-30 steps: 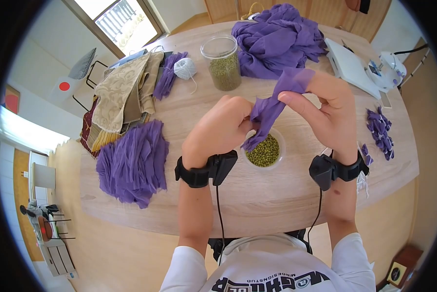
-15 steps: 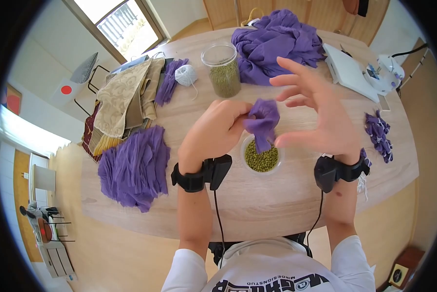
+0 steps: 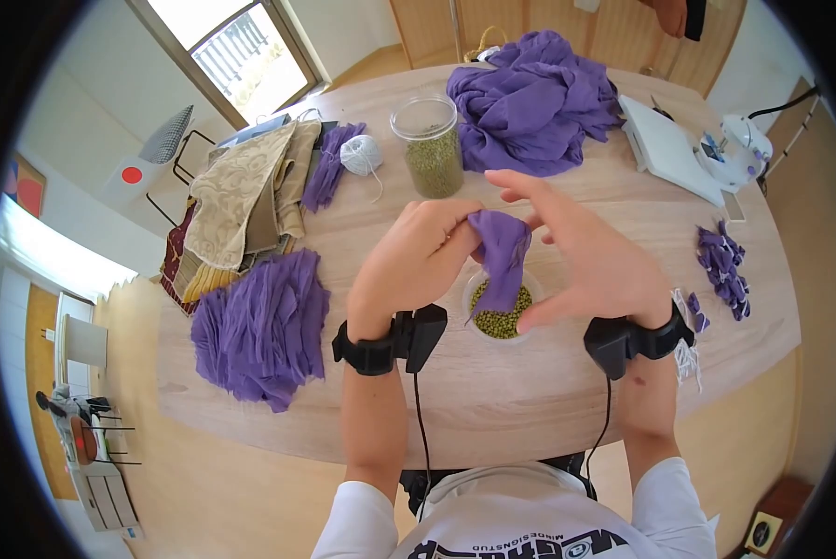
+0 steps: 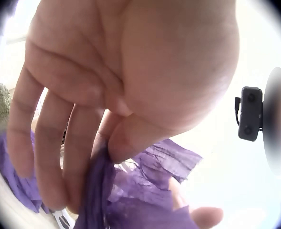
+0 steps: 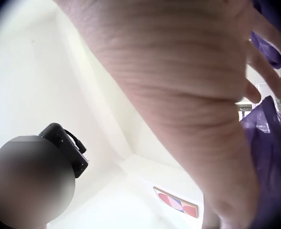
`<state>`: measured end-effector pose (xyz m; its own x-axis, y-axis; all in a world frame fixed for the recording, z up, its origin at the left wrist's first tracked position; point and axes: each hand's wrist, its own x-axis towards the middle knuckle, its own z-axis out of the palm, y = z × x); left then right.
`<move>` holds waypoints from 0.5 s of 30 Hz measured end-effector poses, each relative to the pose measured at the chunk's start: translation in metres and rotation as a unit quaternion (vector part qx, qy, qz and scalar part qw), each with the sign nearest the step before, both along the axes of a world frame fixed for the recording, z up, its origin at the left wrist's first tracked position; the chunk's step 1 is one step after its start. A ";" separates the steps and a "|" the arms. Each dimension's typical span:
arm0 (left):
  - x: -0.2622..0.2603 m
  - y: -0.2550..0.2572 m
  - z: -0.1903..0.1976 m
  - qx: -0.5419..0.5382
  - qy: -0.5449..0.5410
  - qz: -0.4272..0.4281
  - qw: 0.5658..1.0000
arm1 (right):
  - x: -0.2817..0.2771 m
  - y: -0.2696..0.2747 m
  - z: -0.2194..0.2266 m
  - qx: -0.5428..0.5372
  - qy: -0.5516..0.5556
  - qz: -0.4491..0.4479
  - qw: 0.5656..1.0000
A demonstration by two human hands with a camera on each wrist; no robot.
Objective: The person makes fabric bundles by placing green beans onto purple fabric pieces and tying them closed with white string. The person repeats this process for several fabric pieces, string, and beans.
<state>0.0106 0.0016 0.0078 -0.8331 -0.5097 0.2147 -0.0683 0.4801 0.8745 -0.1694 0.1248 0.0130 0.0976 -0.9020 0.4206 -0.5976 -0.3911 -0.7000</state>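
My left hand (image 3: 412, 259) pinches a small piece of thin purple cloth (image 3: 503, 256) between thumb and forefinger. The cloth hangs down over a small clear bowl (image 3: 532, 333) of green beans (image 3: 500, 322) and covers part of them. In the left wrist view, the thumb presses the bunched cloth (image 4: 145, 200) and the other fingers stretch out loosely. Just right of the cloth is my right hand (image 3: 593, 263), its fingers spread and its thumb tip by the bowl's rim. In the right wrist view, purple cloth (image 5: 271, 162) shows beyond the palm.
Behind the bowl stand a clear jar (image 3: 434, 163) of green beans, a white yarn ball (image 3: 360, 155) and a large purple cloth heap (image 3: 534, 102). Purple strips (image 3: 261, 331) and folded fabrics (image 3: 241, 196) lie left. Tied purple pieces (image 3: 723, 270) and a sewing machine (image 3: 739, 144) are right.
The right hand let go of the stretched cloth, opened wide, then came down and closer to it. The cloth now hangs from the left hand over the bowl.
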 end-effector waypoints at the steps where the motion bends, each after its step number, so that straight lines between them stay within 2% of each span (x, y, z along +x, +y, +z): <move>1: 0.000 0.001 -0.001 -0.002 0.004 0.007 1.000 | 0.002 -0.003 -0.002 -0.004 0.000 0.001 1.000; 7: 0.002 -0.004 -0.002 -0.041 -0.013 0.014 0.999 | -0.003 -0.013 -0.006 -0.003 -0.010 -0.019 1.000; 10: 0.004 -0.005 -0.003 -0.046 -0.011 0.002 0.999 | 0.003 -0.017 -0.009 -0.057 -0.106 -0.063 0.991; 15: 0.002 -0.003 -0.006 -0.034 0.014 -0.011 0.999 | 0.009 -0.016 -0.005 0.002 -0.162 -0.113 0.980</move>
<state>0.0122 -0.0017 0.0018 -0.8374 -0.4744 0.2714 -0.0336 0.5404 0.8408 -0.1601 0.1085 0.0082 -0.2433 -0.8864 0.3937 -0.4153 -0.2716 -0.8682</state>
